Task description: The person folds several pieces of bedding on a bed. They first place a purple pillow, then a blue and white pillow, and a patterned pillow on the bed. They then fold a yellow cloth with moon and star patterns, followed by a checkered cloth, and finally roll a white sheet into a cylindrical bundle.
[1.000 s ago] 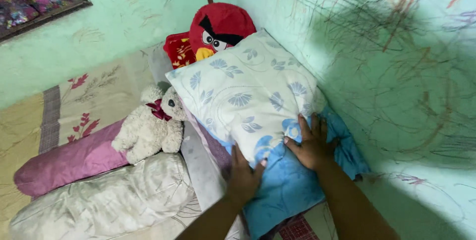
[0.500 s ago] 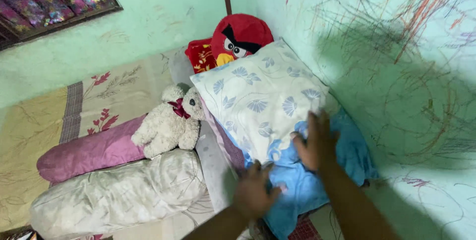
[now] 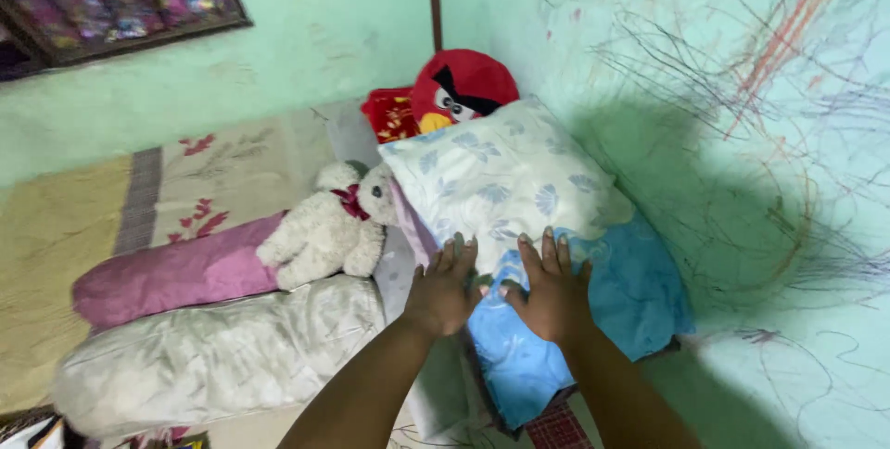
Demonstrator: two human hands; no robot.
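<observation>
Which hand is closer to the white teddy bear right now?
Left. The left hand lies flat on the near edge of the floral pillow, just right of the teddy bear without touching it. The right hand presses the pillow farther right.

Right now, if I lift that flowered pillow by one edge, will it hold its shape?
Probably not: the pillow looks plump and soft, dented where both hands press it, so it should sag. Likely light; its blue end already drapes.
</observation>
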